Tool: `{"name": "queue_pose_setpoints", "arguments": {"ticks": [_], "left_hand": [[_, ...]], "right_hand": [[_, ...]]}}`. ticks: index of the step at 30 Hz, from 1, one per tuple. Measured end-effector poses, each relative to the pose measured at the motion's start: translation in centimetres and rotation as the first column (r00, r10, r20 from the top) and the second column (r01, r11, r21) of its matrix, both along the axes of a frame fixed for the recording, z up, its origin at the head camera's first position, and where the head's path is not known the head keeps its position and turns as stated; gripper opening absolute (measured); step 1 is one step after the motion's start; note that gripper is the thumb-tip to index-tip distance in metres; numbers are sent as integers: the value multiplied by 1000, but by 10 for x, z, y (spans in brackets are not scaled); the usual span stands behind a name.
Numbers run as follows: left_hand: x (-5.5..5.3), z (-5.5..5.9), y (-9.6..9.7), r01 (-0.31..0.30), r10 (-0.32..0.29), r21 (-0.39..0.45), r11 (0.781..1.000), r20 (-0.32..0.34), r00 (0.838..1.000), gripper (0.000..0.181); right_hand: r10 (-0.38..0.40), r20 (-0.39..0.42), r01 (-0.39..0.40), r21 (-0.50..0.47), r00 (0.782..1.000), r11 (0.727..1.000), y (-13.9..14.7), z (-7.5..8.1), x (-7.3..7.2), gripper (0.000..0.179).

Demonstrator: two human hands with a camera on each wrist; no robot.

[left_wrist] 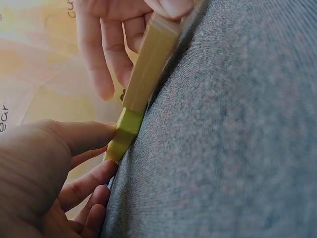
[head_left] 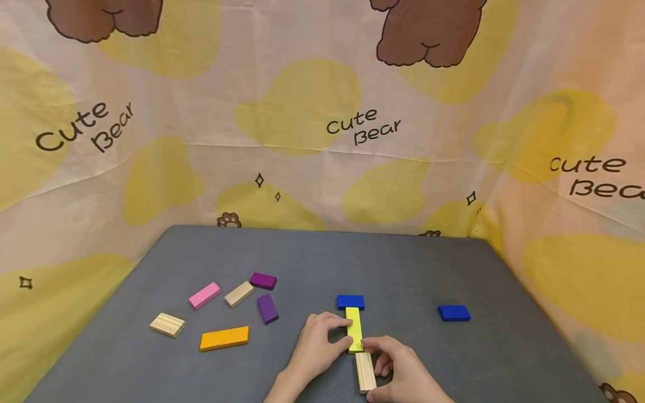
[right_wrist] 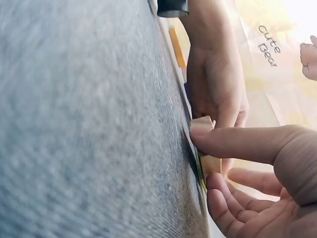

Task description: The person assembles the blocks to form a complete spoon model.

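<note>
On the grey table, a yellow block (head_left: 354,330) lies lengthwise, its far end against a blue block (head_left: 350,302) set crosswise. My left hand (head_left: 318,342) holds the yellow block, with thumb and index fingertips at its left edge. A plain wooden block (head_left: 365,372) lies in line at the yellow block's near end; the left wrist view shows the wooden block (left_wrist: 151,64) touching it. My right hand (head_left: 400,366) grips the wooden block, thumb at the near end and index finger near where the two blocks meet. In the right wrist view my right thumb (right_wrist: 237,144) partly hides it.
To the left lie a pink block (head_left: 204,295), an orange block (head_left: 224,338), two wooden blocks (head_left: 168,324) and two purple blocks (head_left: 267,308). Another blue block (head_left: 454,313) lies on the right. A printed cloth (head_left: 302,184) hangs around the table (head_left: 403,268).
</note>
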State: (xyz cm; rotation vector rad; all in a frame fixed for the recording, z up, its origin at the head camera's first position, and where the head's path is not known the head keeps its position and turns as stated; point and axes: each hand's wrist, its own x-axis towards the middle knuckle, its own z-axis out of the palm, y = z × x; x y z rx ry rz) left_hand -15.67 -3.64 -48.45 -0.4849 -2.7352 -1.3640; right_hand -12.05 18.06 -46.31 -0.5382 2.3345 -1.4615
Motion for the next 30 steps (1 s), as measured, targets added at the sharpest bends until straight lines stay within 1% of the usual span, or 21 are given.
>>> {"name": "queue_pose_setpoints", "arguments": {"ticks": [3,6,11,15,18,20,26,30], "left_hand": [[-1,0,1,1,-1,-5,1000,-2,1000,25],[-2,0,1,0,0,-4,1000,-6,1000,25],[-2,1,1,2,-2,-6,1000,7,1000,26],[-1,0,0,4,-4,-8,1000,30,1000,26],[-2,0,0,4,-4,-9,1000,32,999,26],[-2,-1,0,4,-4,-9,1000,29,1000,26],[-1,-1,0,4,-4,-4,1000,25,1000,26],[0,0,0,2,-2,0,1000,34,999,26]], "right_hand": [[-28,-10,28,37,1000,999,-3,1,0,74],[-48,-4,48,41,999,998,-6,1,0,73],[-50,2,50,17,999,999,-9,0,1,73],[-64,58,62,28,996,998,-11,1,0,72],[-65,92,62,32,994,998,-11,2,-1,71],[-60,96,58,30,994,998,-11,2,-1,71],[-55,62,54,14,997,998,-11,1,0,73],[-58,102,57,14,993,998,-9,1,-1,72]]}}
